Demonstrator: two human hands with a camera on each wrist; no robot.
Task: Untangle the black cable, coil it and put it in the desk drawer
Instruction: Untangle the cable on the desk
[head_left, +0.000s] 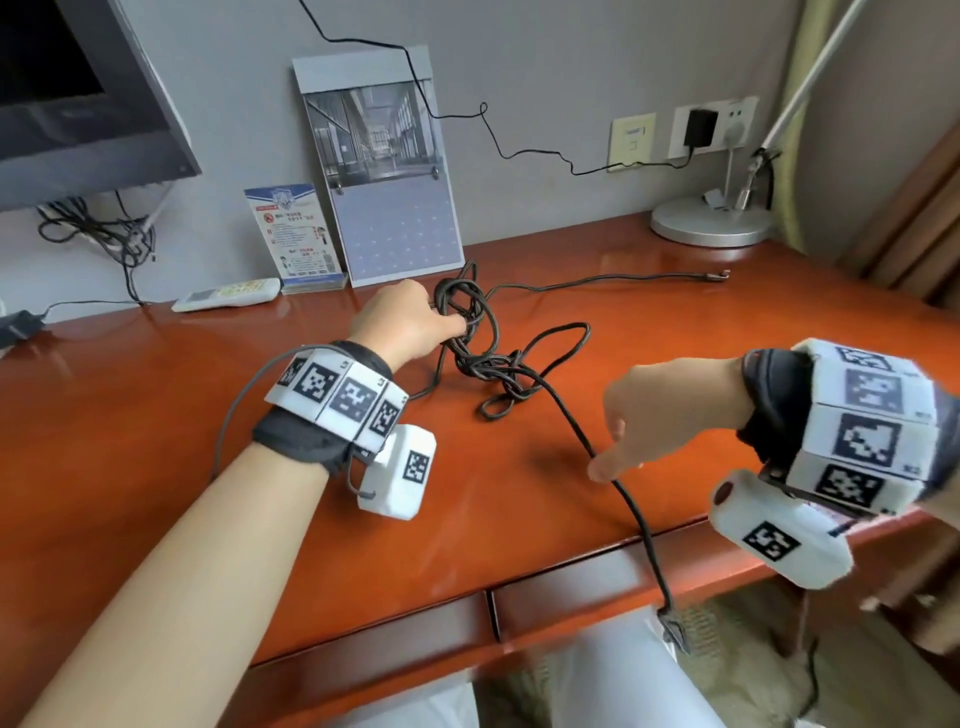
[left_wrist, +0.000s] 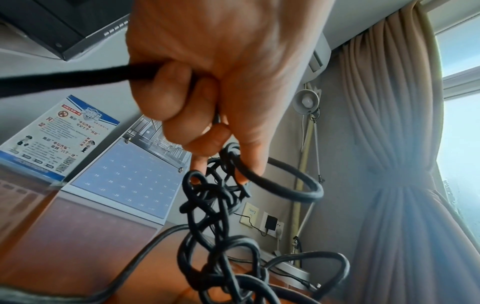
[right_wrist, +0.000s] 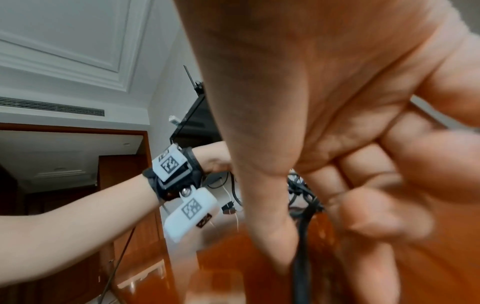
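Observation:
The black cable (head_left: 485, 364) lies in a knotted tangle mid-desk. My left hand (head_left: 410, 322) grips the top of the tangle; in the left wrist view its fingers (left_wrist: 176, 98) curl round a strand and a loop (left_wrist: 285, 185) hangs off one finger. My right hand (head_left: 623, 431) holds a free strand between thumb (right_wrist: 272, 236) and curled fingers. That strand (right_wrist: 301, 257) runs over the desk's front edge, its plug (head_left: 675, 629) dangling. The cable's other end (head_left: 719, 275) lies far right. Two closed drawer fronts (head_left: 571, 582) sit under the desk edge.
A calendar (head_left: 384, 171) and a leaflet stand (head_left: 293, 239) lean on the wall behind the tangle, with a white remote (head_left: 226, 295) to their left. A lamp base (head_left: 709, 221) stands at the back right, a monitor (head_left: 78, 93) at the top left.

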